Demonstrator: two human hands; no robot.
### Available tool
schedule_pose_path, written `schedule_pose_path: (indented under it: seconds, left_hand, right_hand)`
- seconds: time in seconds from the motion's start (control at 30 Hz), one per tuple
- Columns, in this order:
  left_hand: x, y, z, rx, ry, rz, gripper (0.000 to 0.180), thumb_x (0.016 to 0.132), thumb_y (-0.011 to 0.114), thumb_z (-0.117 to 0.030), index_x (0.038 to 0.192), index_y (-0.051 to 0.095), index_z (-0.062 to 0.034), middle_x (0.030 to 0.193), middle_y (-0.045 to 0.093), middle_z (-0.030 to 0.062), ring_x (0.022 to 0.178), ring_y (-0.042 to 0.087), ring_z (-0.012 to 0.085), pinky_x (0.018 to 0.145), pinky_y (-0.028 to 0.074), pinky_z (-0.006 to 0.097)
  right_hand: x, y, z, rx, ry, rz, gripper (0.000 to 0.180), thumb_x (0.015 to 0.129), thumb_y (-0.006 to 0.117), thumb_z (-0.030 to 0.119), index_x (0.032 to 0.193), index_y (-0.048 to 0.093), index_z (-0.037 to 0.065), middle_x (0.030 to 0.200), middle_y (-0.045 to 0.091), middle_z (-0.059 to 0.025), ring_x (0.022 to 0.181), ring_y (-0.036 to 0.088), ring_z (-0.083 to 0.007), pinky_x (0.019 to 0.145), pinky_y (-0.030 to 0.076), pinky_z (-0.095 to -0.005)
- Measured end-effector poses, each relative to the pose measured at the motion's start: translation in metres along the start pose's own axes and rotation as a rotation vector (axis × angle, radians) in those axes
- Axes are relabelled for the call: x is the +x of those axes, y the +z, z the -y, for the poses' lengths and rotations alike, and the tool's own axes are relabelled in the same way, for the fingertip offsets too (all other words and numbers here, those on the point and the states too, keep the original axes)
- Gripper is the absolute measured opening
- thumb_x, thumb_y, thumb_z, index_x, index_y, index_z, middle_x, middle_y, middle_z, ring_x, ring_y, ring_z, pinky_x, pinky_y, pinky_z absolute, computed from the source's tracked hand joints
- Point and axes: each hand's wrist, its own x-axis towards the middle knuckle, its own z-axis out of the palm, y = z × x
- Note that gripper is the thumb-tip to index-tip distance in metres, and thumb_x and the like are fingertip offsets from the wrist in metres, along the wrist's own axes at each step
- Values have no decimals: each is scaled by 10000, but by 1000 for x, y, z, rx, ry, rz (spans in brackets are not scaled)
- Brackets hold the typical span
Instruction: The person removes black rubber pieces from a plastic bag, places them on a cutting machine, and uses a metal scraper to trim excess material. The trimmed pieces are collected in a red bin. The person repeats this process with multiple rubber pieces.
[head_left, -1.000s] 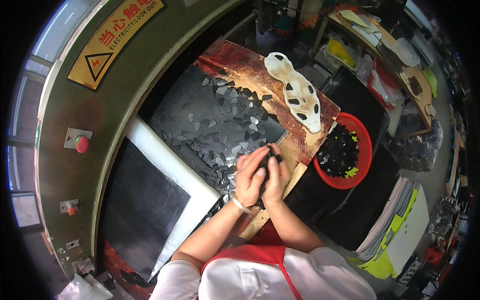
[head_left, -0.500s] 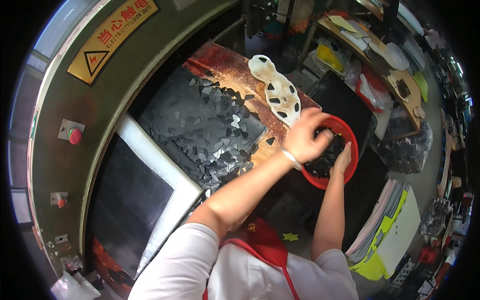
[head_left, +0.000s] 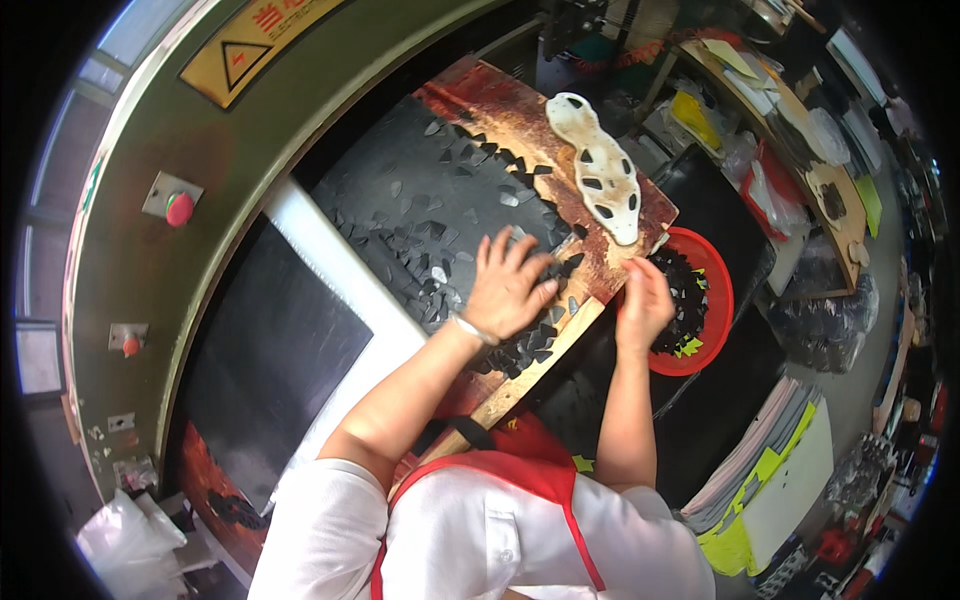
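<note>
My left hand (head_left: 510, 292) lies with fingers spread over small dark cut pieces (head_left: 535, 345) heaped near the close edge of a black sheet (head_left: 375, 170) on a wooden board. Many more such flat, rounded-triangle pieces are scattered across the sheet. Between the board's right corner and a red basin (head_left: 728, 320), my right hand (head_left: 646, 305) is raised with its fingers curled together. What it holds, if anything, is hidden. Dark pieces and some yellow-green scraps (head_left: 690, 346) fill the basin, whose left side the right hand partly covers.
A long white wavy plate (head_left: 607, 170) with several dark-edged holes rests on the board's far right. To the left stand a green machine frame with a red button (head_left: 179, 208) and a white-edged black panel (head_left: 350, 340). Stacked sheets (head_left: 765, 480) lean at right.
My left hand has gone from the basin to the pieces on the board. My right hand has left the basin's right side for its left. Pieces have shifted toward the board's near edge.
</note>
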Motion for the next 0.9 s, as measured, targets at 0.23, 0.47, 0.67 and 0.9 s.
schedule_pose_path:
  seconds: [0.23, 0.47, 0.67, 0.9]
  left_hand:
    - [-23, -55, 9, -280, -122, -431, 344, 913, 567, -180, 1226, 556, -37, 1237, 526, 199, 1178, 502, 405, 1007, 412, 443]
    - [-14, -78, 57, 621, -566, 61, 609, 931, 482, -470, 1268, 510, 36, 1197, 546, 260, 1115, 512, 364, 950, 413, 482]
    - [-76, -31, -29, 365, -377, -33, 598, 844, 613, -438, 1192, 549, 44, 1080, 547, 188, 1011, 519, 321, 851, 443, 450]
    - [-148, -70, -55, 115, -352, -90, 772, 699, 763, -187, 1371, 423, -18, 1276, 456, 227, 1117, 491, 390, 929, 440, 444]
  right_hand:
    - [-24, 73, 11, -550, -362, 547, 426, 930, 596, 290, 1251, 562, 13, 1256, 521, -245, 1195, 462, -417, 1018, 372, -483]
    - [-63, 68, 18, -789, -405, 733, 462, 841, 678, 201, 1273, 574, 75, 1449, 328, -269, 1314, 337, -465, 1083, 307, -504]
    - [-54, 52, 15, -575, -336, 641, 378, 918, 606, 191, 1232, 572, -16, 1304, 512, -226, 1173, 521, -394, 999, 414, -433]
    - [-54, 50, 11, -886, -413, 518, 611, 902, 592, 407, 1361, 467, 23, 1356, 393, -339, 1315, 303, -513, 1069, 292, -558]
